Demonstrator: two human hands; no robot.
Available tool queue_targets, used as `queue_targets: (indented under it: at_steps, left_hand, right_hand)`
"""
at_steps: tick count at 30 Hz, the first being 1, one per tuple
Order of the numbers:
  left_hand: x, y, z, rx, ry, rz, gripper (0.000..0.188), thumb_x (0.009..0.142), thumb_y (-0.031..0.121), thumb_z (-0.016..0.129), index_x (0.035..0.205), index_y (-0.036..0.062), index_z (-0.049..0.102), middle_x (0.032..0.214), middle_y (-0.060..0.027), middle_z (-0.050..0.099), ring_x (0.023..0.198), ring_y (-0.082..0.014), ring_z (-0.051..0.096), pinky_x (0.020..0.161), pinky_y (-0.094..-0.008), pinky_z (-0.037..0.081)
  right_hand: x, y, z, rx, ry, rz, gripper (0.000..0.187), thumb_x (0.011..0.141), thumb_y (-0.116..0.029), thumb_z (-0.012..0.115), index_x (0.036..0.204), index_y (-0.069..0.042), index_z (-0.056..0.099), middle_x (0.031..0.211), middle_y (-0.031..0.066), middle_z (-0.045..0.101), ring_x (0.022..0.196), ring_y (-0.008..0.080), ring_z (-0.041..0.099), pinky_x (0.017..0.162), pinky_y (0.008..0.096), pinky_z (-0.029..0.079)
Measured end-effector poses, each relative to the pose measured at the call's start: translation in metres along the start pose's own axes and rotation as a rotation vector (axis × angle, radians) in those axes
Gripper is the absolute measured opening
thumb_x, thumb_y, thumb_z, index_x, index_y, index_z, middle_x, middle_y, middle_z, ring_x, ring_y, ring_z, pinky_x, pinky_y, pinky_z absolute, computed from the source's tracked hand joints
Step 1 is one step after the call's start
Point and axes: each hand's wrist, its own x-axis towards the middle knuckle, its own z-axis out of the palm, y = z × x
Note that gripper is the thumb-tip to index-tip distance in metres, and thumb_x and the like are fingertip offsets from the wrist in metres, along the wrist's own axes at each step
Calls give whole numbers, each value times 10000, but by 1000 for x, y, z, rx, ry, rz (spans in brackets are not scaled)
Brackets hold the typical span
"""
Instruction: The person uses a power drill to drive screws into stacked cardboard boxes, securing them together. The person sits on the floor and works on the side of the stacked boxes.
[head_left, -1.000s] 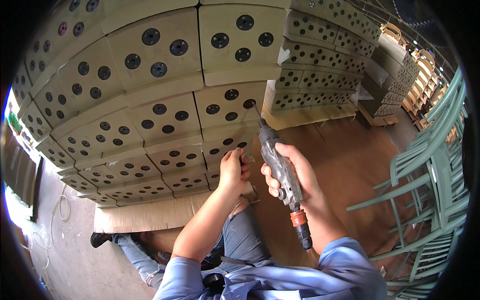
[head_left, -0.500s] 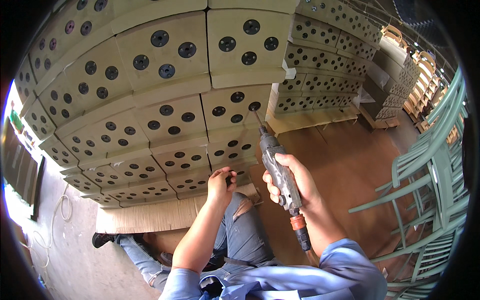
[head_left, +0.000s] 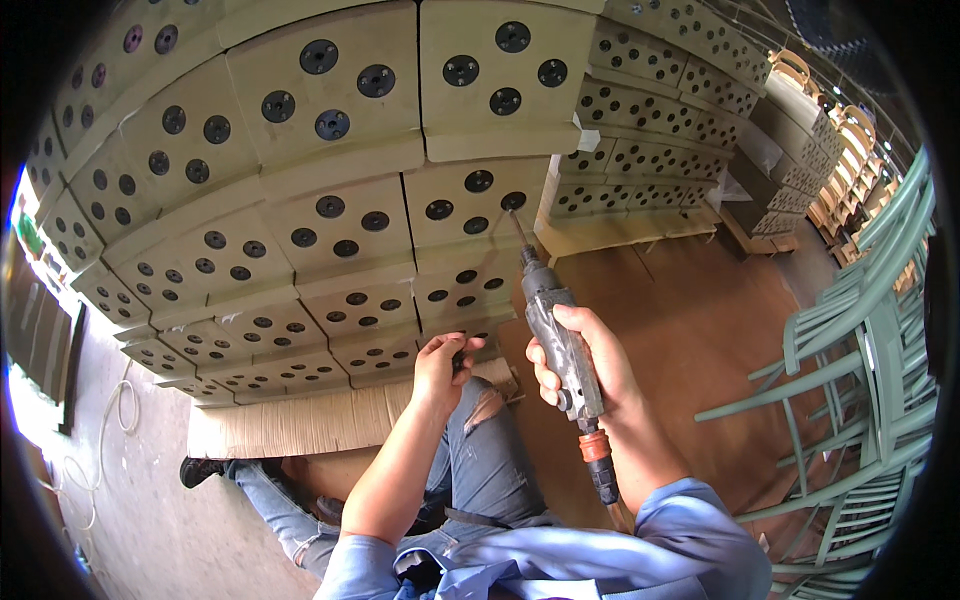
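My right hand [head_left: 600, 355] is wrapped round a grey air screwdriver [head_left: 570, 350] with an orange ring near its hose end. The tool tilts up and away, and the tip of its long bit meets a black round disc [head_left: 514, 201]. That disc is one of several on the end face of a tan box-like block [head_left: 455, 240] in the stack before me. Lower and to the left, my left hand [head_left: 437, 368] is closed with curled fingers round a small dark piece [head_left: 458, 360], mostly hidden by them. It hovers close to the stack's lower rows.
Similar stacked blocks [head_left: 650, 120] continue at the back right. Green metal chairs [head_left: 870, 400] are piled along the right side. Corrugated cardboard [head_left: 310, 420] lies under the stack, beside my bent legs [head_left: 490, 440]. A pale hose [head_left: 125, 410] trails over the floor at left.
The view has shifted slightly, so the upper blocks sit a little lower. The screwdriver bit stays at the same disc. My left hand's fingers have loosened a little around the dark piece.
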Motion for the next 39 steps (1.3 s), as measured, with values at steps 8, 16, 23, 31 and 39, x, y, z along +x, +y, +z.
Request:
queue_targets:
  at_steps: [8, 16, 23, 31, 39]
  left_hand:
    - [-2, -5, -6, -1, -45, -21, 77, 1035, 90, 505, 1023, 45, 566, 989, -190, 740, 606, -145, 547, 424, -219, 336]
    - [-13, 7, -13, -56, 4, 6, 79, 1050, 117, 495, 1024, 66, 549, 990, -191, 739, 567, -134, 493, 413, -218, 316]
    - [-12, 6, -7, -92, -34, 30, 99, 1053, 153, 530, 1014, 64, 549, 981, -176, 739, 529, -120, 455, 408, -219, 304]
    - [-12, 32, -8, -174, -66, 185, 129, 1057, 193, 544, 993, 82, 542, 971, -162, 733, 511, -97, 432, 415, -218, 308]
    - [-18, 76, 0, -186, -41, 363, 196, 1040, 241, 601, 949, 90, 516, 955, -133, 724, 497, -81, 402, 413, -212, 295]
  right_hand:
    - [5, 2, 2, 61, -30, 4, 366, 985, -424, 559, 1070, -68, 555, 824, 123, 638, 531, 187, 644, 444, 321, 550]
    - [8, 0, 5, 169, -108, -7, 368, 977, -437, 583, 1037, -76, 544, 807, 111, 640, 537, 179, 644, 440, 322, 551]
    - [6, 2, 12, 84, -19, -20, 368, 996, -435, 552, 1106, -84, 567, 844, 120, 644, 521, 183, 625, 438, 322, 526]
    - [-19, 24, 1, -74, -56, 58, 386, 959, -370, 621, 1134, -47, 505, 795, 110, 619, 519, 186, 622, 446, 342, 549]
    - [-33, 66, 13, -338, -202, 167, 546, 918, -269, 687, 1350, -88, 407, 827, 106, 607, 523, 158, 601, 454, 308, 534]
